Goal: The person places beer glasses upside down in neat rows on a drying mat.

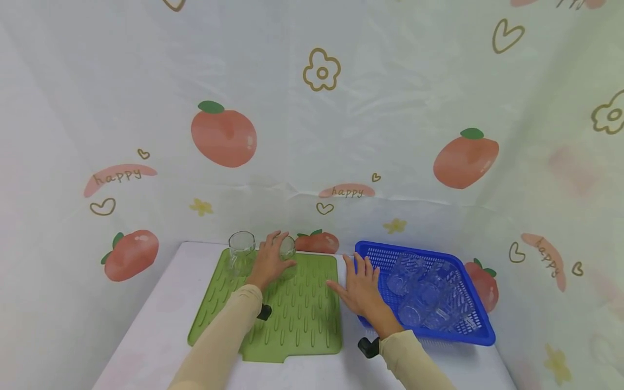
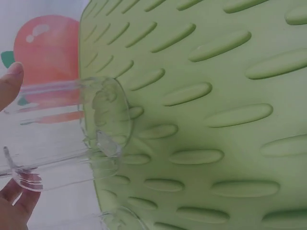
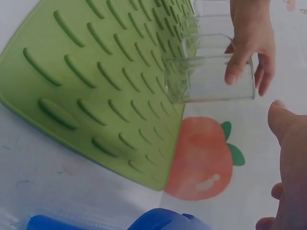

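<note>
Your left hand (image 1: 270,261) grips the clear cylindrical glass mug (image 3: 206,82) near its top, at the far edge of the green ridged mat (image 1: 304,309). Likely stiff, slippery, fragile; hold the walls. Right hand (image 1: 362,287): empty, spread.

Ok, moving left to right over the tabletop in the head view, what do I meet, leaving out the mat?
Clear glass mug → left hand at a second clear glass mug → right hand, fingers spread → blue perforated plastic basket holding clear glassware.
</note>
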The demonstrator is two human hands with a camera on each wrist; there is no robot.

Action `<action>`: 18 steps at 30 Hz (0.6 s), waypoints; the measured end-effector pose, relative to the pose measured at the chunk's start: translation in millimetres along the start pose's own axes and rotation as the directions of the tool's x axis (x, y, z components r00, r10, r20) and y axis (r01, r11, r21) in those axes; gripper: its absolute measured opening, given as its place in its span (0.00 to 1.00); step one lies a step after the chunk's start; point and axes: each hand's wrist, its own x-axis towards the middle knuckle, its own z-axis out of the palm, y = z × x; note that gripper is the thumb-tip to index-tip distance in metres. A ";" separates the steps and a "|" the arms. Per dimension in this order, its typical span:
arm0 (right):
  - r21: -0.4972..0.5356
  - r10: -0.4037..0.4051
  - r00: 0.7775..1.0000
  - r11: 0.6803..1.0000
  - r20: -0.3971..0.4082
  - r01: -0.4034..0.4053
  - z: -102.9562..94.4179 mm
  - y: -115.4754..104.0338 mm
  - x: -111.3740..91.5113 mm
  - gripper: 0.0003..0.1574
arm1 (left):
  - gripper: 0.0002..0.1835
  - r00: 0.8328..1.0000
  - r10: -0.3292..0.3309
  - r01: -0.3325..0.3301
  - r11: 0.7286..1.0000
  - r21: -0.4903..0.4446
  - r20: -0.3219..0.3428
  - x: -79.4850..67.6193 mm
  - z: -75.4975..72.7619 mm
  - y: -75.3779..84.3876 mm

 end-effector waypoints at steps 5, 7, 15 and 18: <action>-0.017 0.009 1.000 1.000 -0.009 -0.009 1.6 3.8 0.6 0.55 | 0.48 0.999 0.046 -0.046 0.999 -0.011 -0.005 1.7 -4.0 3.0; -0.027 0.019 1.000 0.999 -0.009 -0.019 1.6 5.6 1.1 0.55 | 0.48 0.998 0.061 -0.061 0.998 -0.006 -0.007 1.8 -5.9 4.0; -0.021 0.058 0.998 0.998 0.003 -0.057 -3.9 13.5 1.0 0.55 | 0.49 0.995 0.095 -0.095 0.995 0.038 0.010 -2.0 -14.0 7.6; -0.034 0.066 0.998 0.997 0.008 -0.066 -4.9 16.2 0.6 0.56 | 0.49 0.993 0.120 -0.121 0.990 0.077 0.018 -4.5 -17.2 8.5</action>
